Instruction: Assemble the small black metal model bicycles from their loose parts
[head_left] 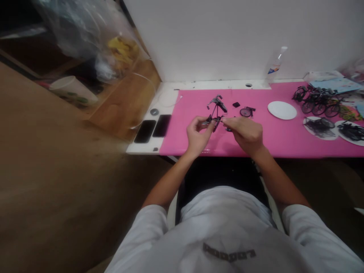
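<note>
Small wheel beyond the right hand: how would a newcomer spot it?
Over the pink sheet, find the right hand. Just beyond it, left of a white plate, lies the small wheel, a dark part at its right. It lies singly, unlike the wheels clustered far right.

A pale, plain wall [227, 38] rises behind the pink-covered surface [196, 102], with wooden furniture [122, 106] and brownish floor [71, 208] leftward.
</note>
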Tool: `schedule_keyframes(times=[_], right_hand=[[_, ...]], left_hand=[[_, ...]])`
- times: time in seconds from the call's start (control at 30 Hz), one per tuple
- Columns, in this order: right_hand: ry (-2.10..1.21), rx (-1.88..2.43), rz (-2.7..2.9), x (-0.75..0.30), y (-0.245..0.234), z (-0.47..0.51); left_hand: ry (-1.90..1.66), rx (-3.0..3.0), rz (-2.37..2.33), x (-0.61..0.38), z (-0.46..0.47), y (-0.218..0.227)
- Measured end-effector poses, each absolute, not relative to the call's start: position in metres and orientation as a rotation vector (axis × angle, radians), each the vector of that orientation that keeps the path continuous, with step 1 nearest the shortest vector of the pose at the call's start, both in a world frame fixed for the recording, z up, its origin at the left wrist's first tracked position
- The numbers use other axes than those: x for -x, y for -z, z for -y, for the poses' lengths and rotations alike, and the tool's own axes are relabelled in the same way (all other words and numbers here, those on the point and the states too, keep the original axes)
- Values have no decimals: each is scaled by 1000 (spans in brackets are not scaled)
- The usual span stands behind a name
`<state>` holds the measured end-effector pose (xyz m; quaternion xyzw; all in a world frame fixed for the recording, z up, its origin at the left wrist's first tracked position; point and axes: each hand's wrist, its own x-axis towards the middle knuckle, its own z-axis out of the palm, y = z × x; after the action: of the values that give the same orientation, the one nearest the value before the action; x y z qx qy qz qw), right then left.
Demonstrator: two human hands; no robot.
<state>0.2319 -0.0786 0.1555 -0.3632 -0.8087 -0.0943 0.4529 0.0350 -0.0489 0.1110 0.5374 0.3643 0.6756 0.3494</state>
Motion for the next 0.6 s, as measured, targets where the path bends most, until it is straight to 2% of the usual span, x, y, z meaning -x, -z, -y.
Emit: schedule_keyframes(times=[0.23, 0.6], right_hand=[[346, 956, 2038, -233, -150, 74], [345, 1062, 2056, -225, -147, 73]], left_hand=[[-1761, -1378, -963, -33, 47, -109], [-1783, -1521, -1006, -35, 52, -110]])
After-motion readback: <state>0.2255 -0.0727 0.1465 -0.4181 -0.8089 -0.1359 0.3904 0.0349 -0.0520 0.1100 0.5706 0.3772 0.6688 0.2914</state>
